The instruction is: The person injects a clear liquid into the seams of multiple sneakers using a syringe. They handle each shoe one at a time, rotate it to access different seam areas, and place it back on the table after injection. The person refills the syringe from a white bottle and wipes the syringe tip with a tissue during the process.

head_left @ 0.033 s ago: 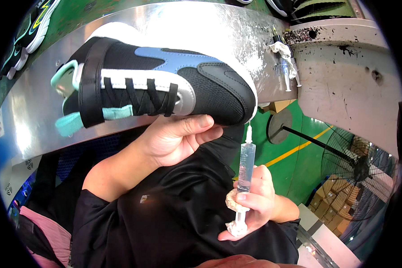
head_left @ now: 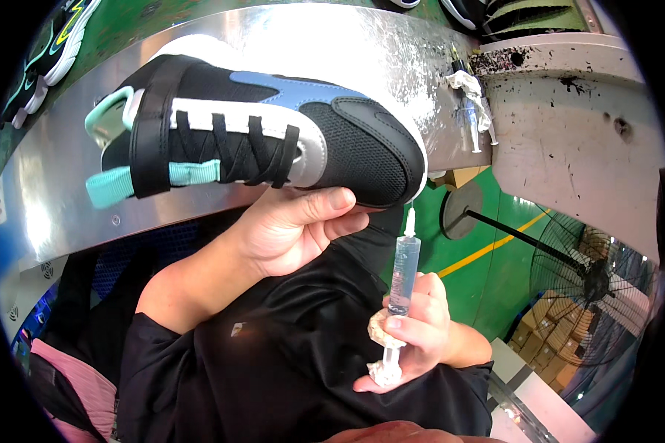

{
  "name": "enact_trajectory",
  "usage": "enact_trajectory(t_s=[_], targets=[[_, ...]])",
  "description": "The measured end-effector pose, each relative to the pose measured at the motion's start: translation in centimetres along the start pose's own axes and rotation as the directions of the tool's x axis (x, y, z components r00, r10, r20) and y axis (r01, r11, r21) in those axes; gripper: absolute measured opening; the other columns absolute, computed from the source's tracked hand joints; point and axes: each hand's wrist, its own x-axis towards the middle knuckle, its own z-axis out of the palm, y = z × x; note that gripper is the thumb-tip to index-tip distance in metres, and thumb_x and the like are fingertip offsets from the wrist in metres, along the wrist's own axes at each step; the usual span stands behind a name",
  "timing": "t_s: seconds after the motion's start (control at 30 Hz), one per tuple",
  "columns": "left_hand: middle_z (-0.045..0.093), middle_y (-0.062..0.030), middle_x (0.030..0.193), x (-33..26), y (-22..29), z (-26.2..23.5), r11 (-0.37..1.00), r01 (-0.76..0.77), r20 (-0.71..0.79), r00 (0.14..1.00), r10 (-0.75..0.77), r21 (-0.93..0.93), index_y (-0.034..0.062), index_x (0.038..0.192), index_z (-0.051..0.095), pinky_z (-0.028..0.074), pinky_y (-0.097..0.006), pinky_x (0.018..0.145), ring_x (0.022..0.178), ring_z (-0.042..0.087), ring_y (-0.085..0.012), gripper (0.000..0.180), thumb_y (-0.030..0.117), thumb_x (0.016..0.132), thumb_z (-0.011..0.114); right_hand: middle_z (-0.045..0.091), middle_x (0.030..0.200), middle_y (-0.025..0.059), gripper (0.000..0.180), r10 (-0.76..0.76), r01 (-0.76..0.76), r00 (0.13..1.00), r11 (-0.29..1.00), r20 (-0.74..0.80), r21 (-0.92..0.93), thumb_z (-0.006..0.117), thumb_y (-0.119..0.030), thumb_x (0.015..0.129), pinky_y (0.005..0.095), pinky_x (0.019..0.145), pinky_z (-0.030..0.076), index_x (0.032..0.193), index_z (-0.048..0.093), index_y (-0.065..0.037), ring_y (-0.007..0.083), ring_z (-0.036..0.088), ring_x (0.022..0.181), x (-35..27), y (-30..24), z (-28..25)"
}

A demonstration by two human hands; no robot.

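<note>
A black sneaker [head_left: 347, 148] with blue and grey overlays, black laces, a white sole and mint pull tabs is held above the metal table. My left hand [head_left: 292, 229] grips it from the near side at the forefoot, thumb up and fingers partly hidden beneath. In my right hand [head_left: 421, 321] is a clear syringe [head_left: 404, 273], upright and partly filled with clear liquid. Whitish lumpy material wraps its finger flange and plunger end. The needle tip meets the sole edge at the toe, seemingly touching. A black strap crosses the shoe's ankle opening.
The shiny metal table [head_left: 59, 177] runs beneath the shoe. More syringes [head_left: 471, 111] lie at its right end, beside a stained pale machine panel [head_left: 569, 125]. Other sneakers [head_left: 63, 52] stand far left. A black fan [head_left: 595, 284] and cardboard boxes [head_left: 543, 332] are at right.
The sneaker has rolled slightly, with its lace side turned a little more towards me. The syringe and my right hand have shifted slightly left and up.
</note>
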Motion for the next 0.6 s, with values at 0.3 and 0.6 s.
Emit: enact_trajectory(t_s=[0.3, 0.6], targets=[[0.057, -0.0183, 0.121, 0.0, -0.3, 0.3, 0.999, -0.035, -0.025, 0.999, 0.034, -0.01, 0.0, 0.123, 0.052, 0.055, -0.031, 0.088, 0.113, 0.056, -0.0303, 0.037, 0.013, 0.09, 0.059, 0.055, 0.082, 0.0053, 0.059, -0.034, 0.035, 0.999, 0.983, 0.004, -0.182, 0.072, -0.049, 0.071, 0.0303, 0.053, 0.031, 0.11, 0.056, -0.007, 0.0187, 0.038, 0.059, 0.0, 0.5, 1.2], [0.058, -0.0189, 0.12, 0.3, -0.2, 0.7, 0.999, -0.042, -0.078, 0.996, 0.044, 0.024, -0.0021, 0.123, 0.051, 0.056, -0.033, 0.086, 0.111, 0.057, -0.0312, 0.036, 0.011, 0.09, 0.057, 0.053, 0.083, 0.0063, 0.064, -0.122, 0.11, 0.992, 0.965, -0.036, -0.237, 0.073, -0.05, 0.07, 0.0316, 0.053, 0.032, 0.113, 0.052, -0.007, 0.0203, 0.041, 0.061, -0.3, 1.0, 1.0]])
